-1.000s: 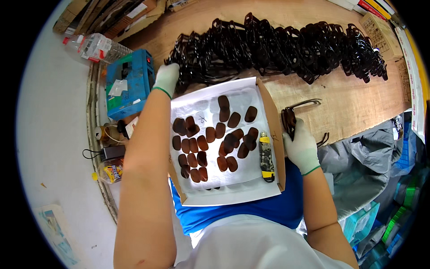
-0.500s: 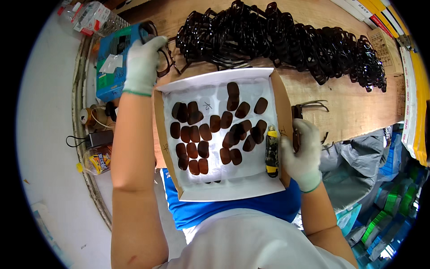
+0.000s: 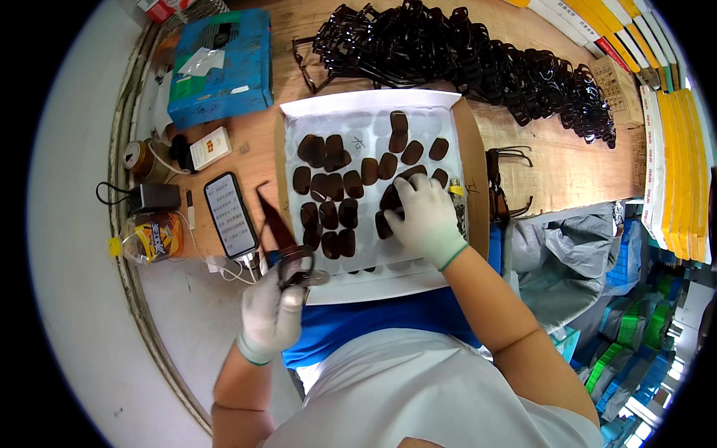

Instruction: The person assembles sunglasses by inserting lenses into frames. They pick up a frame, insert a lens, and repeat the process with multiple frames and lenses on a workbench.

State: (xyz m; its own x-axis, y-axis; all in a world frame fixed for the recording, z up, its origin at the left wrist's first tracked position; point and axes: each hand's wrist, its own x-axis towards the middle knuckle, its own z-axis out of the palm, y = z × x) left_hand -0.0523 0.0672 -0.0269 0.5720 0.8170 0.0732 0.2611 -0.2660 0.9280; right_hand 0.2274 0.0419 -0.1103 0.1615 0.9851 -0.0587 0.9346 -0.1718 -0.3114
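In a white glove, my left hand (image 3: 270,313) grips a dark brown eyeglass frame (image 3: 296,260) at the tray's near left corner. One temple of the frame points up and away. My right hand (image 3: 432,220), also gloved, reaches over the right part of a shallow white cardboard tray (image 3: 358,287). Its thumb and forefinger are apart, at a cluster of brown lenses (image 3: 390,197) that it partly covers. More brown lenses (image 3: 348,213) lie in loose groups on the white sheet inside. A yellow-and-black handled tool (image 3: 456,191) is mostly hidden behind my right hand.
A long heap of dark eyeglass frames (image 3: 448,52) lines the back. Left of the tray are a phone (image 3: 231,215), a blue box (image 3: 224,75), a small white box (image 3: 211,148) and cables. Another frame (image 3: 494,183) rests at right, near grey plastic sheeting (image 3: 560,254).
My left hand has come from the blue box to the tray's near left corner with an eyeglass frame. My right hand has moved from the tray's right edge onto the lenses. The phone now shows.
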